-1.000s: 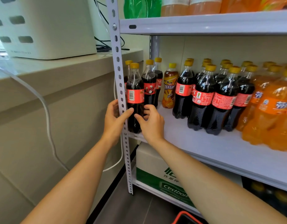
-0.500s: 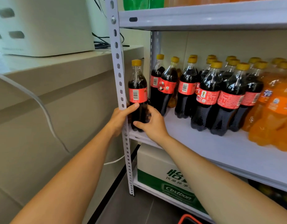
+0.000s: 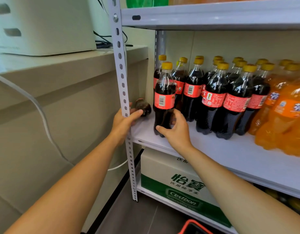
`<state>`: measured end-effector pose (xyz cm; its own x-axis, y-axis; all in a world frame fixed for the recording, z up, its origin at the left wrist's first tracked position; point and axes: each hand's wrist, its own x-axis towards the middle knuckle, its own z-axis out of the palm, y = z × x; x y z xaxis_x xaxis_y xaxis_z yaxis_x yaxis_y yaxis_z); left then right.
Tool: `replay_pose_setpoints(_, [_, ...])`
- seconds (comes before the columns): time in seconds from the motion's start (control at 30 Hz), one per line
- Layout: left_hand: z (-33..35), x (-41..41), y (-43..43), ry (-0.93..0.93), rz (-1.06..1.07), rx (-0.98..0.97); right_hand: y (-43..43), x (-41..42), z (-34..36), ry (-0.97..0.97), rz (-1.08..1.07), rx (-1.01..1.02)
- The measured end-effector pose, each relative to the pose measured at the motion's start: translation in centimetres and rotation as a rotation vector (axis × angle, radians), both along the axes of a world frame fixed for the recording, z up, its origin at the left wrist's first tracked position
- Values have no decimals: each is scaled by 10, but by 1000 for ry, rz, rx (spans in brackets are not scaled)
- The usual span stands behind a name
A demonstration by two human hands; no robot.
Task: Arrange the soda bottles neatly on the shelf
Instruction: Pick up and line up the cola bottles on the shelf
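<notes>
My right hand (image 3: 175, 128) grips the lower body of a cola bottle (image 3: 164, 98), thumb across the front near the base and fingers curled round its right side. The bottle stands upright on the shelf (image 3: 230, 154) near the front edge, at about 12 o'clock from that hand, with a red label and yellow cap. My left hand (image 3: 124, 119) is at 9 o'clock from the bottle, wrapped round the perforated post (image 3: 122, 78), thumb lying across the front of the post; the hand holds no bottle. A dark blurred shape (image 3: 143, 107) sits just beyond the left thumb at the shelf's left end; I cannot tell what it is. The cola row (image 3: 222, 95) stands at 3 o'clock from the held bottle, just beside it. Orange bottles (image 3: 288, 112) stand further at 3 o'clock. A box (image 3: 179, 179) sits at 6 o'clock, under the shelf.
</notes>
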<state>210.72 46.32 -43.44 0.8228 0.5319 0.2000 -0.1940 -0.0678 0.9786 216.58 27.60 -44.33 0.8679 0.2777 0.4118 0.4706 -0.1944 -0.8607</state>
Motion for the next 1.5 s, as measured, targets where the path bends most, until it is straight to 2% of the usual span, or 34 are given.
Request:
replay_pose_setpoints(0.1, [-13,-3,-7,-20,110,108,-14,8,1,-7,-38,-16])
replay_pose_setpoints(0.27, [-15,-6,-10,39,142,100,-22,14,3,4,-8,-19])
replay_pose_setpoints(0.37, [-15,-14,-20,40,301,190,-25,17,2,19,13,-8])
replay_pose_setpoints(0.5, [-10,-31,-39,-98,567,347,-31,19,3,40,16,-6])
replay_pose_setpoints(0.6, [-4,-40,-51,-144,668,426,-34,19,3,20,28,-37])
replay_pose_setpoints(0.7, [-1,-41,-63,-166,521,450,-31,18,2,-13,8,-110])
replay_pose_setpoints(0.8, [-1,-32,-75,-79,221,432,-28,15,4,-18,-3,-164])
replay_pose_setpoints(0.93, [-2,-15,-81,18,-57,331,-30,14,6,24,238,-129])
replay_pose_setpoints(1.0, [-6,-8,-77,0,-50,326,-33,21,8,39,233,-149])
replay_pose_setpoints(1.17, [-17,-2,-75,15,107,357,-30,45,7,61,-141,-207])
replay_pose_setpoints(1.33, [-16,4,-72,-29,202,354,-9,59,2,109,-166,-190])
replay_pose_setpoints(1.5, [-17,10,-67,-41,218,363,7,69,3,112,-290,-244])
